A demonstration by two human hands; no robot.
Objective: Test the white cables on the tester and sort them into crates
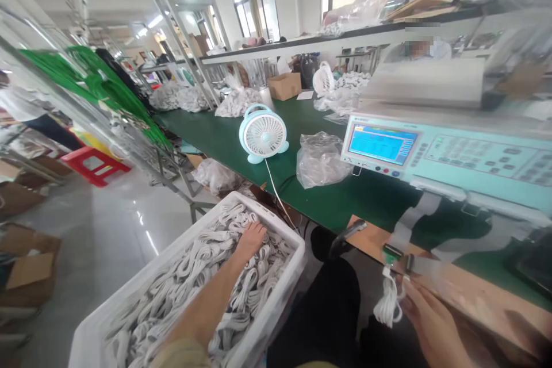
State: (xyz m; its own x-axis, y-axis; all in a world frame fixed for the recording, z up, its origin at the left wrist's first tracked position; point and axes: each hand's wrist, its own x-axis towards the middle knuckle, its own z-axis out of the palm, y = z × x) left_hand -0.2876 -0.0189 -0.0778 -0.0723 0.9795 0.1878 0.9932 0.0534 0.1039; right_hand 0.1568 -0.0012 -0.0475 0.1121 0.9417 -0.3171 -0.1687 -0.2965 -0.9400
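Note:
My left hand (252, 240) reaches into a white plastic bin (149, 283), fingers curled down onto coiled white cables (207, 250); the fingertips are partly hidden. Several cable bundles fill the bin. On the right, my right hand (425, 306) pinches the end of a white cable (388, 302) at a small test connector (393, 251) on the table edge. That cable's coil hangs below the connector. Flat grey ribbon cables (414, 218) run from the connectors up to a light-blue test instrument (466, 155) with a lit screen.
A light-blue fan (264, 133) stands on the green table (215, 141), its cord running over the edge near the bin. Beside the instrument lies a clear plastic bag (321, 161). Metal frame poles, green hanging cords (99, 89) and a red stool (95, 164) are at left.

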